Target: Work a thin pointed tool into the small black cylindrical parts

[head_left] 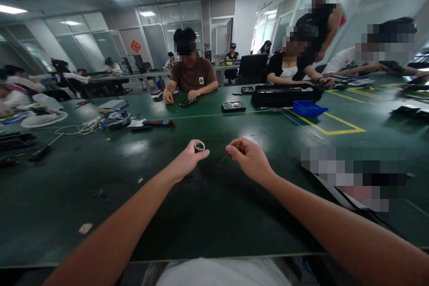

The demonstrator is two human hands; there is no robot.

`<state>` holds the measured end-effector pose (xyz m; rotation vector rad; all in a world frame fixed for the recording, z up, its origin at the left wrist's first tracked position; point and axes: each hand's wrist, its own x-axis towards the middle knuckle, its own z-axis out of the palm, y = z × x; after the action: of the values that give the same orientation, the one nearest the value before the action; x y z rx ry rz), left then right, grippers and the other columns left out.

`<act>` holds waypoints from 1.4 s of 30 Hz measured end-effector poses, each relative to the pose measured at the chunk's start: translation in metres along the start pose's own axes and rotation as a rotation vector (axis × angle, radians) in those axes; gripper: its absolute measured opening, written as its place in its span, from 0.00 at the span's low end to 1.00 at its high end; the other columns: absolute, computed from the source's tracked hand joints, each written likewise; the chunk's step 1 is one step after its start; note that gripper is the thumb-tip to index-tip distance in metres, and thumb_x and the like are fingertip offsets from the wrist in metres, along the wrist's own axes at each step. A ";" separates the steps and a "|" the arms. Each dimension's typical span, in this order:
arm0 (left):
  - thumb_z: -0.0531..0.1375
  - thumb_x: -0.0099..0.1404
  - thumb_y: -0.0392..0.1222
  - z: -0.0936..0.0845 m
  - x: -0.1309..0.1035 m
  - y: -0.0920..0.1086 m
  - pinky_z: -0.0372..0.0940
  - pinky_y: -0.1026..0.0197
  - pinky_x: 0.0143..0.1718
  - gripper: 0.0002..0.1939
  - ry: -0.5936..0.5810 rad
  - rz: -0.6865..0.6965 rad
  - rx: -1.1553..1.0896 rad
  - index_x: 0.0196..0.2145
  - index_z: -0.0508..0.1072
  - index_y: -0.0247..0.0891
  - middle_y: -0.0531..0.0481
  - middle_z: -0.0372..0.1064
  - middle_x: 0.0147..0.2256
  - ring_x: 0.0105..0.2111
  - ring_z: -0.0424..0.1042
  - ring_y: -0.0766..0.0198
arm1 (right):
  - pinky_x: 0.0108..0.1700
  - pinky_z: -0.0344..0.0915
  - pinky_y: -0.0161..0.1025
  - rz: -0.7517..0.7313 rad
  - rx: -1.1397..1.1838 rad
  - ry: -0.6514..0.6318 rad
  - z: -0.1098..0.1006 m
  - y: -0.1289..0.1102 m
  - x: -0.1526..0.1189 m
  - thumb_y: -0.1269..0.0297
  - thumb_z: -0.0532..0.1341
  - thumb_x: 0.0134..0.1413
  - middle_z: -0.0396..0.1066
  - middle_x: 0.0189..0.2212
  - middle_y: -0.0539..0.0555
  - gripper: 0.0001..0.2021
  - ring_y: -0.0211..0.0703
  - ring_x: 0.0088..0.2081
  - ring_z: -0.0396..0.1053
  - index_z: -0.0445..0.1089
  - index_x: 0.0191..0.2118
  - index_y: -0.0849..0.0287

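Observation:
My left hand is closed around a small dark cylinder with a pale ring at its open end, which faces up. The thumb presses along its near side. A short gap away, my right hand pinches a thin needle-like rod by its red end. The rod's tip points down and to the left, apart from the cylinder. Both hands are above the green tabletop. What the curled fingers of my right hand may cover is hidden.
Beyond my hands lie a dark screwdriver-like tool, a cable bundle, an opened device and a blue bin. A flat object, partly blurred out, lies at right. A person in brown sits opposite, handling a circuit board.

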<state>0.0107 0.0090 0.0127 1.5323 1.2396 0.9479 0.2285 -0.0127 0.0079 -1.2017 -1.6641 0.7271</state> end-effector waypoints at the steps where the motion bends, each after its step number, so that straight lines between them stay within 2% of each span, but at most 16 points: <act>1: 0.62 0.61 0.39 0.004 -0.001 -0.006 0.61 0.57 0.47 0.17 0.002 0.048 0.137 0.47 0.65 0.38 0.48 0.67 0.40 0.41 0.67 0.60 | 0.29 0.62 0.38 -0.008 -0.002 0.009 0.000 -0.001 -0.001 0.51 0.61 0.59 0.71 0.24 0.49 0.13 0.39 0.25 0.67 0.71 0.35 0.57; 4: 0.59 0.62 0.35 0.007 -0.005 -0.018 0.61 0.56 0.48 0.15 -0.009 0.171 0.373 0.47 0.66 0.39 0.48 0.68 0.42 0.43 0.68 0.59 | 0.30 0.63 0.38 -0.047 0.110 0.051 0.000 -0.003 -0.002 0.52 0.59 0.61 0.71 0.25 0.49 0.13 0.38 0.26 0.67 0.70 0.35 0.57; 7: 0.61 0.63 0.37 0.004 -0.005 -0.023 0.62 0.56 0.48 0.11 -0.049 0.255 0.450 0.44 0.70 0.41 0.50 0.70 0.43 0.44 0.69 0.58 | 0.36 0.69 0.41 -0.068 0.298 0.065 -0.001 -0.004 -0.002 0.53 0.58 0.61 0.73 0.29 0.51 0.12 0.40 0.30 0.71 0.70 0.40 0.58; 10: 0.62 0.62 0.37 0.001 -0.003 -0.025 0.62 0.56 0.52 0.13 -0.040 0.324 0.465 0.45 0.72 0.42 0.51 0.72 0.46 0.47 0.69 0.58 | 0.40 0.71 0.43 -0.056 0.316 0.045 0.000 -0.004 -0.002 0.55 0.60 0.60 0.75 0.32 0.53 0.12 0.42 0.34 0.74 0.70 0.43 0.58; 13: 0.64 0.62 0.37 0.000 -0.003 -0.025 0.61 0.56 0.55 0.16 -0.027 0.340 0.469 0.49 0.72 0.43 0.51 0.72 0.49 0.50 0.69 0.58 | 0.41 0.72 0.44 -0.044 0.265 0.032 0.001 -0.003 -0.003 0.56 0.59 0.61 0.76 0.33 0.54 0.11 0.42 0.35 0.75 0.70 0.43 0.58; 16: 0.65 0.61 0.38 0.001 -0.004 -0.025 0.63 0.56 0.53 0.20 -0.021 0.317 0.463 0.52 0.71 0.45 0.52 0.72 0.49 0.49 0.70 0.58 | 0.42 0.72 0.45 -0.029 0.247 0.040 0.002 -0.003 -0.004 0.56 0.59 0.61 0.77 0.34 0.54 0.11 0.43 0.36 0.75 0.70 0.43 0.57; 21: 0.65 0.62 0.38 0.001 -0.004 -0.025 0.64 0.56 0.53 0.15 -0.023 0.339 0.472 0.48 0.74 0.43 0.51 0.74 0.47 0.48 0.71 0.58 | 0.42 0.72 0.46 -0.016 0.208 0.063 0.003 -0.004 -0.004 0.55 0.60 0.60 0.77 0.34 0.55 0.12 0.44 0.37 0.76 0.70 0.42 0.57; 25: 0.65 0.61 0.40 -0.001 -0.002 -0.028 0.62 0.53 0.55 0.18 -0.021 0.340 0.503 0.51 0.74 0.46 0.52 0.74 0.49 0.50 0.71 0.57 | 0.43 0.72 0.45 -0.017 0.181 0.096 0.003 -0.004 -0.004 0.54 0.60 0.60 0.78 0.34 0.55 0.12 0.44 0.37 0.76 0.71 0.42 0.58; 28: 0.66 0.61 0.42 -0.001 -0.002 -0.029 0.62 0.52 0.56 0.20 -0.022 0.323 0.525 0.52 0.74 0.47 0.51 0.74 0.49 0.49 0.71 0.56 | 0.39 0.71 0.43 -0.010 0.108 0.093 0.001 -0.004 -0.004 0.53 0.60 0.60 0.78 0.33 0.55 0.13 0.44 0.35 0.76 0.73 0.40 0.58; 32: 0.66 0.61 0.40 -0.001 -0.003 -0.026 0.62 0.52 0.55 0.19 -0.035 0.312 0.536 0.51 0.75 0.45 0.50 0.74 0.49 0.50 0.71 0.56 | 0.29 0.64 0.38 -0.012 -0.075 0.092 -0.002 -0.006 -0.005 0.49 0.63 0.56 0.76 0.25 0.52 0.15 0.41 0.26 0.72 0.74 0.34 0.58; 35: 0.66 0.61 0.41 -0.001 -0.004 -0.024 0.62 0.53 0.55 0.20 -0.036 0.325 0.533 0.51 0.74 0.44 0.50 0.74 0.49 0.50 0.71 0.56 | 0.25 0.58 0.36 -0.030 -0.187 0.130 -0.004 -0.007 -0.006 0.46 0.64 0.54 0.71 0.18 0.49 0.19 0.37 0.20 0.64 0.70 0.24 0.57; 37: 0.66 0.61 0.41 -0.001 -0.005 -0.023 0.63 0.53 0.54 0.20 -0.043 0.331 0.544 0.52 0.74 0.45 0.50 0.74 0.49 0.49 0.71 0.56 | 0.24 0.57 0.36 -0.044 -0.216 0.134 -0.004 -0.007 -0.006 0.47 0.64 0.53 0.69 0.17 0.48 0.20 0.36 0.19 0.62 0.67 0.22 0.57; 39: 0.65 0.62 0.42 -0.002 -0.005 -0.022 0.63 0.53 0.53 0.19 -0.052 0.325 0.567 0.52 0.75 0.45 0.49 0.74 0.48 0.48 0.71 0.55 | 0.26 0.59 0.36 -0.066 -0.178 0.096 -0.004 -0.007 -0.007 0.50 0.63 0.55 0.71 0.21 0.49 0.15 0.38 0.22 0.66 0.71 0.28 0.57; 42: 0.65 0.62 0.42 -0.003 -0.005 -0.022 0.63 0.52 0.52 0.19 -0.044 0.322 0.587 0.52 0.75 0.45 0.48 0.74 0.48 0.47 0.71 0.55 | 0.34 0.66 0.39 -0.131 -0.110 0.005 -0.004 -0.008 -0.008 0.57 0.61 0.59 0.76 0.31 0.51 0.10 0.42 0.31 0.73 0.71 0.41 0.57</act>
<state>0.0008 0.0059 -0.0074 2.2523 1.3333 0.7739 0.2296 -0.0227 0.0132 -1.1573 -1.7797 0.5572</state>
